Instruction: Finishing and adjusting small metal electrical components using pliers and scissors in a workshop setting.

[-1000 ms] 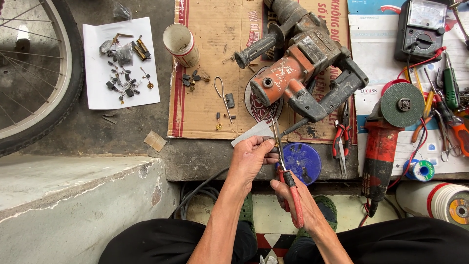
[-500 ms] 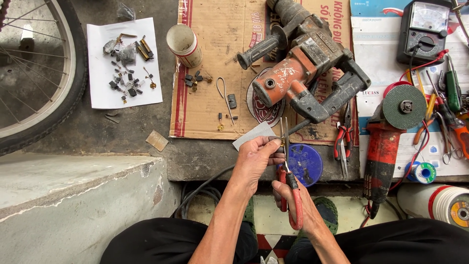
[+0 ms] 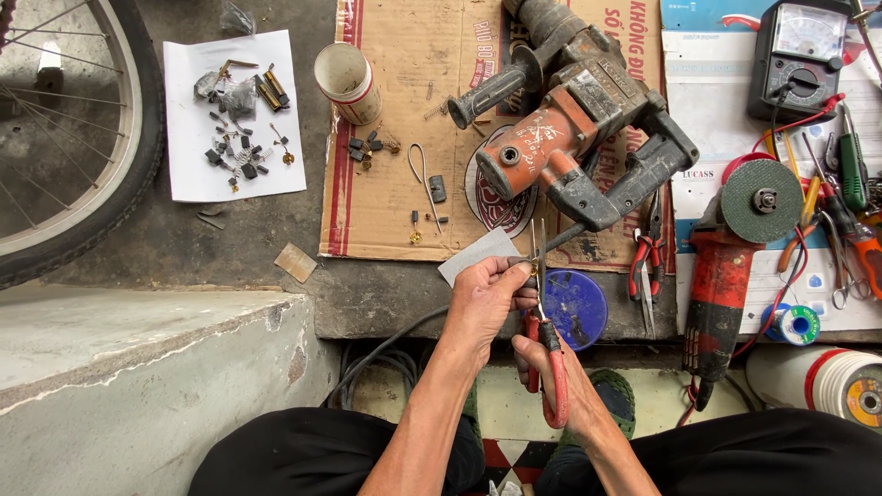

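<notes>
**A:** what's each hand doing here?

**B:** left hand (image 3: pixel 484 298) is pinching a tiny brass-coloured part (image 3: pixel 533 267) between thumb and fingertips – too small to tell what it is. Right hand (image 3: pixel 549 367) is wrapped around the red handles of long-nose pliers (image 3: pixel 542 312), tips pointing to 12 o'clock, right beside that part

**A:** and around them?

**B:** orange rotary hammer (image 3: pixel 574 138) on cardboard (image 3: pixel 395 184) at 12 o'clock, blue round lid (image 3: pixel 577 308) just at 3, red angle grinder (image 3: pixel 726 266) further out at 2 – small bits on white paper (image 3: pixel 234 115) at 10
</notes>
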